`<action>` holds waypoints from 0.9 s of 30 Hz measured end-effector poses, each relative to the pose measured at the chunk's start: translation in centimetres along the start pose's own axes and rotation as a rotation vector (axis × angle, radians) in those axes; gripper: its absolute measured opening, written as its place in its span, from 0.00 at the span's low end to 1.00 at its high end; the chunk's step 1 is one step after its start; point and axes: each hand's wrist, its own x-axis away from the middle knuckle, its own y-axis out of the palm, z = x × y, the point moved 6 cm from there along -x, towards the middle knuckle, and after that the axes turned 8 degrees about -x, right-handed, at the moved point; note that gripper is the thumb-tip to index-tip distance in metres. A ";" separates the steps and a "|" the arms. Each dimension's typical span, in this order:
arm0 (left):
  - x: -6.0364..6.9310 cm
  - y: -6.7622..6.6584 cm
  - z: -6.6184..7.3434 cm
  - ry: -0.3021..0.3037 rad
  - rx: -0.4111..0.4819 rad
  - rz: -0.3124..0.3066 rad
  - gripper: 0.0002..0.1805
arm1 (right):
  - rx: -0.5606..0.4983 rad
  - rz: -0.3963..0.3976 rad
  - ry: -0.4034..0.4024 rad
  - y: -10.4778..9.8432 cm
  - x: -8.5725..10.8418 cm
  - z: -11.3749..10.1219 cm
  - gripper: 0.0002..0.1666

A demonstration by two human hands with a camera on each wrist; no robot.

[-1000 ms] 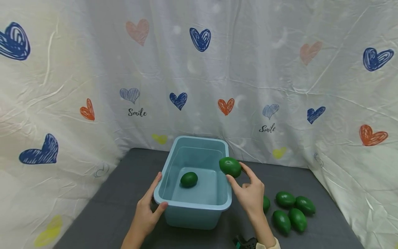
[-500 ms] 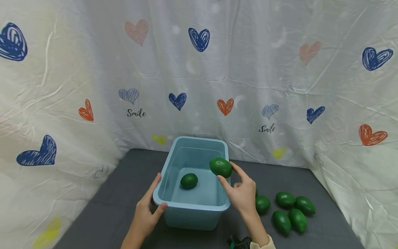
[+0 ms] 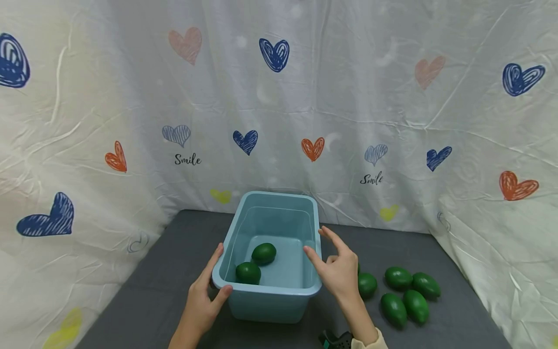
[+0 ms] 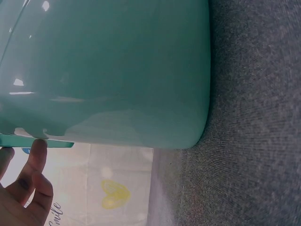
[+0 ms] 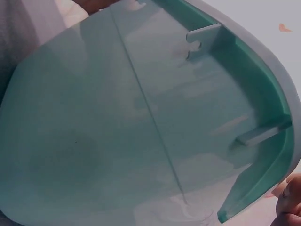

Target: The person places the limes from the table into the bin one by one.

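A light blue plastic bin (image 3: 270, 305) stands on the dark table. My left hand (image 3: 199, 303) grips its near left corner, thumb over the front rim and fingers along the left side. Two glossy dark green fruits, oval with pointed ends like limes or avocados, lie inside: one fruit (image 3: 263, 254) mid-floor, another fruit (image 3: 248, 273) near the front left. My right hand (image 3: 342, 271) hovers by the bin's right rim, thumb and forefinger spread with nothing between them. In the right wrist view, the bin's outer wall (image 5: 94, 141) fills the picture, fingers at the edge.
Several more green fruits (image 3: 398, 278) lie loose to the right of the bin, some partly behind the right hand. A black device (image 3: 335, 340) sits at the right wrist. A white cloth (image 3: 279, 97) with printed hearts hangs behind the table.
My right hand moved left over the bin with a green fruit and let go of it; the fruit now lies inside beside the first. My left hand keeps its hold on the bin.
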 end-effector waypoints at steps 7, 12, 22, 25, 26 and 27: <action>0.0 -0.2 0.0 0.002 -0.009 0.004 0.48 | 0.020 -0.009 0.029 -0.2 0.2 0.6 0.41; -0.1 0.0 -0.1 0.014 -0.012 0.000 0.48 | 0.062 0.000 0.021 -1.4 0.2 0.9 0.40; 0.1 -0.1 -0.2 0.025 -0.011 -0.005 0.50 | 0.152 0.033 0.062 -4.6 0.8 2.7 0.38; 0.1 -0.1 -0.2 0.024 -0.007 -0.001 0.49 | 0.182 0.039 0.082 -5.7 1.0 3.5 0.39; 0.1 -0.1 -0.2 0.025 -0.005 -0.001 0.49 | 0.190 0.039 0.088 -6.1 1.1 3.7 0.39; 0.0 -0.1 -0.2 0.025 -0.002 0.000 0.49 | 0.202 0.040 0.092 -6.5 1.2 3.9 0.39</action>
